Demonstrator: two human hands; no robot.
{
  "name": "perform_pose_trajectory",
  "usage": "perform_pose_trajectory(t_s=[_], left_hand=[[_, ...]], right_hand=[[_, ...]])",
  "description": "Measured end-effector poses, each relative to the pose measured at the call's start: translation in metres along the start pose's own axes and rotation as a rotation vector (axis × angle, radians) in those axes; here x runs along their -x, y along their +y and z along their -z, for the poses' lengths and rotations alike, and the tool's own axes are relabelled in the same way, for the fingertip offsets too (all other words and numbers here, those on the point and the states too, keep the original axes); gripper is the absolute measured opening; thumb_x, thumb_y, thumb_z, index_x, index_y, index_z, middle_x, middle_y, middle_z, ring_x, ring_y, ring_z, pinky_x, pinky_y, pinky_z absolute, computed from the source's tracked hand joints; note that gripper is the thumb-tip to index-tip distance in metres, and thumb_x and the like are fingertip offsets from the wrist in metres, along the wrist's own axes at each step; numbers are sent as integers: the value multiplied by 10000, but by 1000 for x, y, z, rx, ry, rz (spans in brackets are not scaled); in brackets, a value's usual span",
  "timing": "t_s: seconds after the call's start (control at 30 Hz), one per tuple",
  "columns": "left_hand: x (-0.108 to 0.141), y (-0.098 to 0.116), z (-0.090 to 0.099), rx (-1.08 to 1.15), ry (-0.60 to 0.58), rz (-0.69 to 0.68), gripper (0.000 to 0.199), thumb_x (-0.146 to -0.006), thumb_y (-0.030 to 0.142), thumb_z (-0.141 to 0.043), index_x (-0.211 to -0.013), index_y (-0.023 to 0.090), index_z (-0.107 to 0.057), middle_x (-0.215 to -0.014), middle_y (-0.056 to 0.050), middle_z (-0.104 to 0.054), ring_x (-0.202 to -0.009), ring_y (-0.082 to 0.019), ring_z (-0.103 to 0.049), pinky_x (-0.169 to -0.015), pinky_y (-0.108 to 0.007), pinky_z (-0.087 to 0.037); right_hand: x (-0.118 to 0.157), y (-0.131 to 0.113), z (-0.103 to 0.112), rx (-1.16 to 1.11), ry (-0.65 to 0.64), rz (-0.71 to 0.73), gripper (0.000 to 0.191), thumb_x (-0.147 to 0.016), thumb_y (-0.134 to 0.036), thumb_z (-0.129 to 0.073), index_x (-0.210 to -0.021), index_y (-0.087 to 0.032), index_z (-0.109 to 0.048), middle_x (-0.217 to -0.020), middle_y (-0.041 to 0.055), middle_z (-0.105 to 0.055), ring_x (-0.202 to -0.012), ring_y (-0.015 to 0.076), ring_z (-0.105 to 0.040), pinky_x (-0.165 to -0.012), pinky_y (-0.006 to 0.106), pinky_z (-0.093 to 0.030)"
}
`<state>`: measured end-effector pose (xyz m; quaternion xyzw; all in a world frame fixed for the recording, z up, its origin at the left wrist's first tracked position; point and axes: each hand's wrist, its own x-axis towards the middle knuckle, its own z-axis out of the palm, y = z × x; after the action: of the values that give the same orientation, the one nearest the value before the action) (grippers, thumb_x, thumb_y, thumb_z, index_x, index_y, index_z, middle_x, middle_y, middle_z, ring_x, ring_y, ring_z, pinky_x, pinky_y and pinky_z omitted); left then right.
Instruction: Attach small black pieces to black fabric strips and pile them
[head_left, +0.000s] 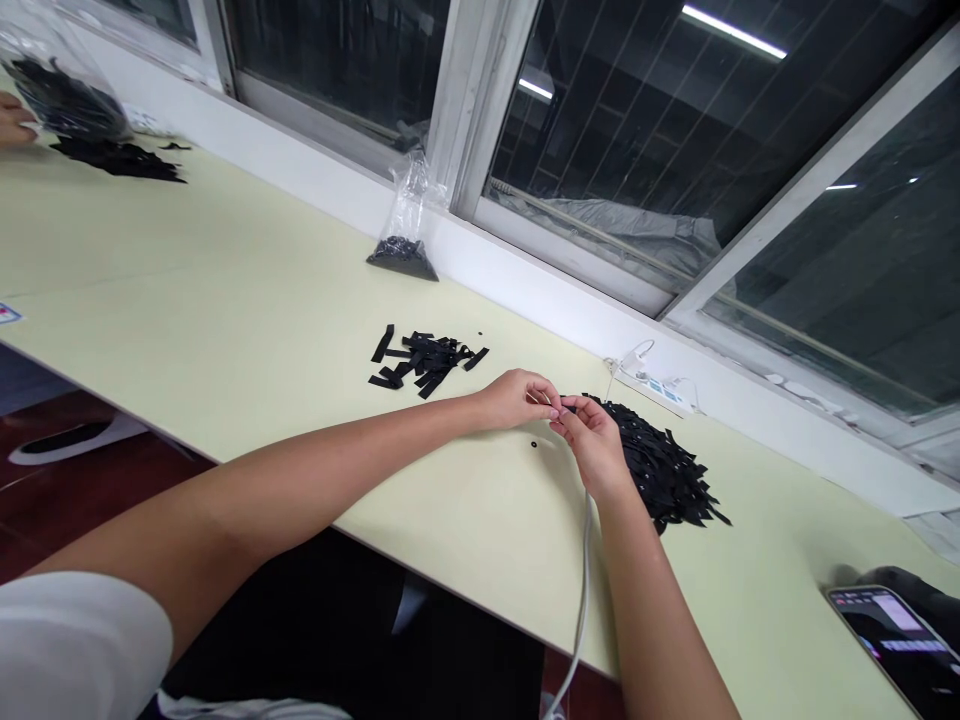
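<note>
Strip (pixel 568 405) level between both hands (pixel 555 415), left-right.

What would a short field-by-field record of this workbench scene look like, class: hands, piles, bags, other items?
left hand: fingers pinched on a small black strip, meeting the right hand
right hand: fingers pinched on the same strip, beside the large pile
large pile of black strips: right of the hands
small pile of black strips: left of the hands
clear bag of black pieces: by the window sill
power strip: behind the large pile
phone: bottom right, screen lit
table: pale yellow
</note>
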<state>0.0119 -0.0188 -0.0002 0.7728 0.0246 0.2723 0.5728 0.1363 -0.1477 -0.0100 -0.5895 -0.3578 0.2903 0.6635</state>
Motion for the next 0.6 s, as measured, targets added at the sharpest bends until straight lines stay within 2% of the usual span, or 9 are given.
perform_pose_trajectory(t_s=[0.27, 0.4, 0.6], left_hand=[[-2, -7, 2, 10, 29, 56, 96, -782, 159, -700, -875, 139, -715, -877, -68, -744, -812, -144, -679, -800, -304, -528], [-3, -9, 3, -26, 55, 75, 105, -759, 194, -731, -848, 140, -729, -859, -72, -742, -793, -151, -672, -769, -299, -525], [-3, -9, 4, -63, 102, 110, 167, -713, 258, -786, -812, 136, -729, -830, -80, -734, -753, -153, -659, -728, -298, -516]], right_hand=[[1, 0, -1, 81, 17, 29, 375, -682, -416, -841, -940, -200, -676, -857, 18, -698, -748, 142, -644, -781, 305, -535], [1, 0, -1, 128, 24, 70, 353, -692, -406, -833, -931, -196, -680, -804, 7, -678, -739, 141, -622, -757, 293, -509], [0, 0, 0, 157, 2, 74, 353, -701, -403, -829, -943, -193, -680, -854, 24, -694, -756, 144, -617, -735, 284, -488]])
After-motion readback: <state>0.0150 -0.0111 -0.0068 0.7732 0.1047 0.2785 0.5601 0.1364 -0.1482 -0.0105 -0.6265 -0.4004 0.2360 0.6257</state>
